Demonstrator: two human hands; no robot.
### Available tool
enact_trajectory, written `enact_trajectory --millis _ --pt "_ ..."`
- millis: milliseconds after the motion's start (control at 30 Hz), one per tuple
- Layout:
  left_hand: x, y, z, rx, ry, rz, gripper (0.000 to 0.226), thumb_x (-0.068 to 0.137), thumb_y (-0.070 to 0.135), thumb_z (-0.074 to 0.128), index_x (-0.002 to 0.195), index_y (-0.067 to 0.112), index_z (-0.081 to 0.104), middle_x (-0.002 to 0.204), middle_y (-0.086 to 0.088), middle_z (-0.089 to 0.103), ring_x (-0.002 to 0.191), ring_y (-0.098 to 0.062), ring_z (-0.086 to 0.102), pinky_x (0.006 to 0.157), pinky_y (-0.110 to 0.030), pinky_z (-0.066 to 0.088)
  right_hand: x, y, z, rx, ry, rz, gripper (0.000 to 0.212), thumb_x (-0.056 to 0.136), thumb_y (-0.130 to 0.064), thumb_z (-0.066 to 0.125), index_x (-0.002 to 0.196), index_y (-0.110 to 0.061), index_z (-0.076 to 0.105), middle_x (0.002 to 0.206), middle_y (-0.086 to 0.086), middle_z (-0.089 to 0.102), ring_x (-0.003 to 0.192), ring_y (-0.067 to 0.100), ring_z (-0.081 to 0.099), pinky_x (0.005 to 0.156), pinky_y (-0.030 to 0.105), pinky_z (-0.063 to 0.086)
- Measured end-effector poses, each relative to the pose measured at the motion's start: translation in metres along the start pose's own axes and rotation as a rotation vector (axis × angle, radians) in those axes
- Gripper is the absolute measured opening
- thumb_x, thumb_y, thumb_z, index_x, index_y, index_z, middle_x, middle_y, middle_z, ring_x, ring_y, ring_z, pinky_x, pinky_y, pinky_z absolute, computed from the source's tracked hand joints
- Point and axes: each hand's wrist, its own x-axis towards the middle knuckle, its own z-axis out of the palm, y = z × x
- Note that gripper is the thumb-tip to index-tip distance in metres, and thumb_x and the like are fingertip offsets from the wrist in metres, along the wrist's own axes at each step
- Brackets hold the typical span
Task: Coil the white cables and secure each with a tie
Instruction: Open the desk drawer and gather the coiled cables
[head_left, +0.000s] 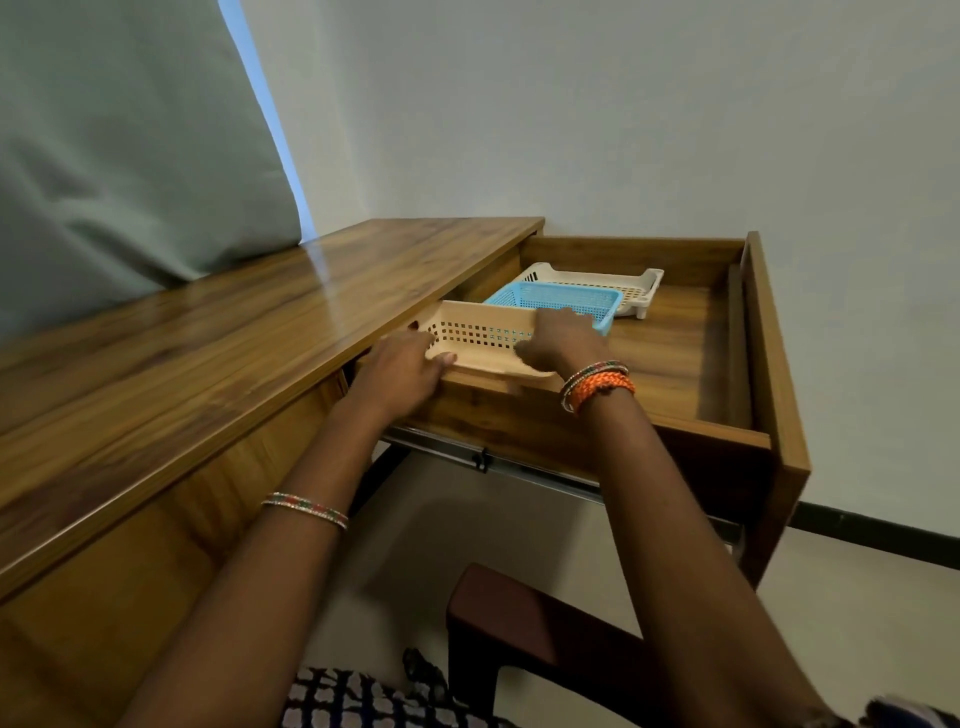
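Observation:
A peach perforated basket (485, 332) sits at the near left of an open wooden drawer (675, 358). My left hand (402, 369) grips its left end, thumb over the rim. My right hand (563, 338) holds its right end, fingers curled over the top edge. No white cables or ties show in view; the basket's inside is hidden from this angle.
Behind the peach basket lie a blue basket (558, 299) and a white tray (597, 283) in the drawer. The wooden desk top (234, 332) stretches left under a grey curtain (130, 156). A dark chair arm (519, 613) stands below the drawer.

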Motion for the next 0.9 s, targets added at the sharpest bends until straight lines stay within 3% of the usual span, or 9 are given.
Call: enact_trajectory --millis 100,233,400,600,733,900 --pt "0.000 -0.010 0.002 -0.017 -0.073 0.001 0.035 0.096 0.039 0.045 0.116 0.013 0.056 0.121 -0.009 0.056 0.106 -0.018 0.051 0.082 -0.028 0.043 0.001 0.006 0.005 -0.042 -0.119 -0.001 0.040 0.091 -0.038 0.052 0.125 -0.017 0.053 0.128 0.006 0.055 0.120 0.029 0.048 0.105 0.051 0.034" --pt "-0.007 -0.011 0.003 -0.035 -0.078 0.040 0.036 0.089 0.037 0.057 0.119 0.017 0.058 0.122 -0.004 0.057 0.111 -0.017 0.051 0.087 -0.029 0.042 -0.003 0.030 -0.001 -0.071 -0.049 0.119 0.025 0.092 -0.026 0.052 0.114 -0.014 0.056 0.120 0.007 0.059 0.115 0.028 0.050 0.110 0.052 0.022" --pt "-0.008 -0.012 0.002 -0.078 0.017 0.044 0.031 0.087 0.031 0.063 0.114 0.017 0.063 0.116 -0.003 0.061 0.103 -0.012 0.052 0.085 -0.029 0.042 -0.002 0.056 -0.013 -0.107 -0.048 0.186 0.026 0.089 -0.019 0.053 0.115 -0.015 0.055 0.123 0.007 0.058 0.122 0.031 0.046 0.113 0.060 0.006" --pt "-0.007 -0.006 0.004 -0.152 0.032 0.050 0.028 0.085 0.025 0.065 0.111 0.014 0.065 0.113 -0.005 0.063 0.103 -0.013 0.052 0.085 -0.031 0.042 -0.002 0.052 -0.005 -0.005 -0.042 0.161 0.015 0.089 -0.013 0.050 0.103 -0.013 0.054 0.112 0.005 0.060 0.114 0.031 0.052 0.112 0.062 0.012" --pt "-0.008 -0.004 -0.007 -0.231 0.006 0.067 0.029 0.087 0.026 0.062 0.115 0.018 0.064 0.120 -0.002 0.062 0.112 -0.014 0.052 0.088 -0.029 0.041 -0.012 0.026 -0.009 0.009 0.208 0.106 0.023 0.088 -0.013 0.050 0.110 -0.012 0.053 0.112 0.010 0.059 0.113 0.035 0.053 0.109 0.063 0.017" --pt "-0.028 -0.027 -0.068 -0.305 0.335 0.032 0.027 0.090 0.021 0.059 0.116 0.027 0.063 0.118 0.007 0.060 0.112 -0.008 0.052 0.093 -0.027 0.040 -0.030 -0.063 0.000 0.325 0.368 -0.371 0.019 0.088 -0.024 0.050 0.093 -0.011 0.063 0.095 0.009 0.066 0.094 0.031 0.060 0.087 0.053 0.047"
